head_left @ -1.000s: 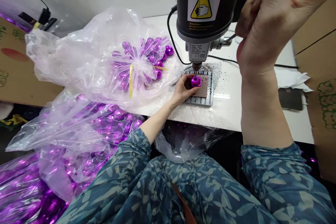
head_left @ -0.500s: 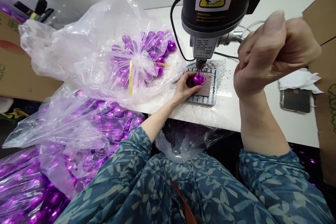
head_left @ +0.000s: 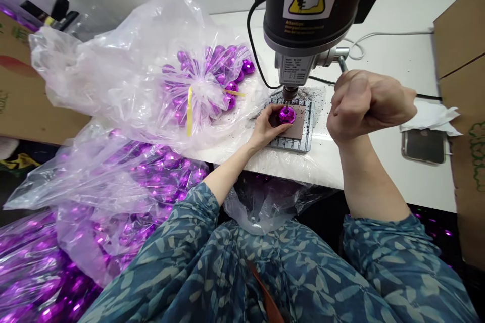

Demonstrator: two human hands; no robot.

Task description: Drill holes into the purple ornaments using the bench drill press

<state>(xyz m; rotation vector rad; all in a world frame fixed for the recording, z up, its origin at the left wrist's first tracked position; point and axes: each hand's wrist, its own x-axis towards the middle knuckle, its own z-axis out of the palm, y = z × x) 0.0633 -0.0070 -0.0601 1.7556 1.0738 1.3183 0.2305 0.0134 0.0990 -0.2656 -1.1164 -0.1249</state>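
Between the thumb and forefinger of my left hand [head_left: 265, 126] is a shiny purple faceted ball [head_left: 287, 114]. The ball rests on a brown square board [head_left: 297, 130] on the slotted metal base [head_left: 308, 133] of a drill press [head_left: 306, 15]. Directly over the ball is the drill chuck [head_left: 290, 93], its bit at or near the ball's top; whether it is inside, I cannot tell. My right hand [head_left: 369, 103] is closed around the feed lever [head_left: 342, 63] at the machine's right side, and most of the lever is hidden by the fist.
Left of the press, a clear plastic bag [head_left: 125, 55] lies over many purple balls [head_left: 231, 58]. More bagged purple balls [head_left: 151, 176] fill the lower left. To the right are a phone [head_left: 424, 145], white tissue [head_left: 432, 117] and cardboard boxes [head_left: 462, 35]. Dark shavings litter the base.
My right hand has swung down and to the left with the lever, so more of the lever's upper end shows. My left hand and the ball have stayed in place.
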